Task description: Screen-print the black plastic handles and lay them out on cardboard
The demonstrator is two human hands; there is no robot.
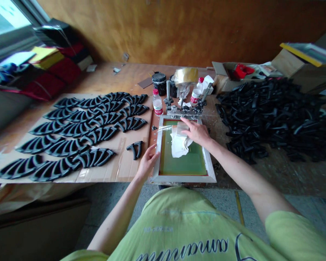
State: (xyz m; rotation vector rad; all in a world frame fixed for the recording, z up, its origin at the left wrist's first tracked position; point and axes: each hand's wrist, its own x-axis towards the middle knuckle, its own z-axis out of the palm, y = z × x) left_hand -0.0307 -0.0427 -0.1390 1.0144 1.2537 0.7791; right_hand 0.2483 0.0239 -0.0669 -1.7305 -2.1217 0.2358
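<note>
A small printing screen with a pale frame (pixel 210 167) and green mesh lies on the table in front of me. My right hand (pixel 197 131) presses a crumpled white cloth (pixel 179 144) onto the mesh, fingers curled over it. My left hand (pixel 147 162) grips the frame's left edge. One black curved plastic part (pixel 135 149) lies just left of the screen on a cardboard sheet (pixel 125 167).
Rows of black curved parts (pixel 78 134) cover the cardboard at left. A big heap of the same parts (pixel 274 116) lies at right. Bottles (pixel 157 102), a dark jar (pixel 159 83) and a clamp stand behind the screen. Boxes (pixel 301 61) at the back right, coloured stacks (pixel 51 69) at the back left.
</note>
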